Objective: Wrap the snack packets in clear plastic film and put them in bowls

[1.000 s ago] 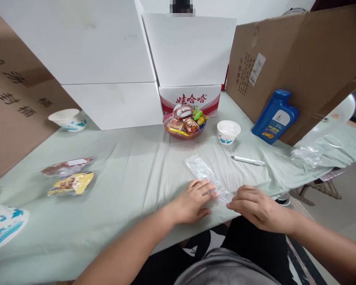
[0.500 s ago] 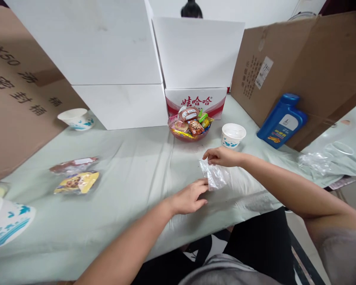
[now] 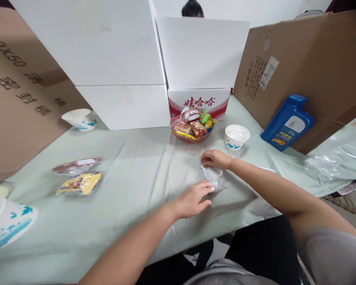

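Observation:
A small clear plastic bag (image 3: 214, 177), folded over on itself, lies on the pale green tablecloth (image 3: 130, 174) in front of me. My left hand (image 3: 192, 200) presses its near end flat with the fingertips. My right hand (image 3: 215, 158) pinches the bag's far edge, fingers closed on the plastic. Just beyond stands a red bowl of wrapped snacks (image 3: 192, 126) and a white paper cup (image 3: 236, 137).
White boxes (image 3: 118, 59) and brown cardboard (image 3: 308, 59) wall the back and sides. A blue bottle (image 3: 287, 122) leans at right; a pen lies under my right arm. Two packed snack bags (image 3: 77, 176) lie at left, near a cup (image 3: 78, 118) and a bowl (image 3: 6, 225). A person's head shows behind the boxes.
My right hand went from the bag's near end to its far end, folding the long clear bag over. The left hand stayed pressing the near end. The view shifted slightly left.

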`<move>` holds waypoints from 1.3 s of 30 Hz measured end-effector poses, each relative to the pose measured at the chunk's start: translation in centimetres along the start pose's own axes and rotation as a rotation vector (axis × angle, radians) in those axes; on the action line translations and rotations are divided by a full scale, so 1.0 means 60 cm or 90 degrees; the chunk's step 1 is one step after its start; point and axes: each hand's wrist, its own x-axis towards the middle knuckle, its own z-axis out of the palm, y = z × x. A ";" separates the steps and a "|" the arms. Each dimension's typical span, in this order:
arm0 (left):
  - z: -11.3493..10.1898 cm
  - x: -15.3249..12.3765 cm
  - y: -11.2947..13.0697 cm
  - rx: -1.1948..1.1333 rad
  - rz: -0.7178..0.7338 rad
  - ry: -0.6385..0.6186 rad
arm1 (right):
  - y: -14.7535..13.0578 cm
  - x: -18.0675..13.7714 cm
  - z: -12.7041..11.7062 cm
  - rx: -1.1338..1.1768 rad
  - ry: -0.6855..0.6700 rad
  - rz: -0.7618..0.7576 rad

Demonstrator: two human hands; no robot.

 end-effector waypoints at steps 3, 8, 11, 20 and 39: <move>0.001 0.003 -0.009 0.025 -0.010 0.186 | 0.006 -0.003 0.008 0.010 0.023 -0.011; 0.005 0.016 -0.028 0.146 0.010 0.280 | 0.002 -0.006 0.008 0.047 0.047 -0.015; 0.012 0.020 -0.037 0.226 0.031 0.171 | 0.002 -0.013 -0.005 0.076 0.080 0.015; 0.016 0.018 -0.039 0.274 0.024 0.137 | -0.023 -0.134 -0.021 0.243 0.181 0.281; 0.017 0.018 -0.038 0.307 0.034 0.143 | -0.099 -0.221 0.018 0.535 0.014 0.422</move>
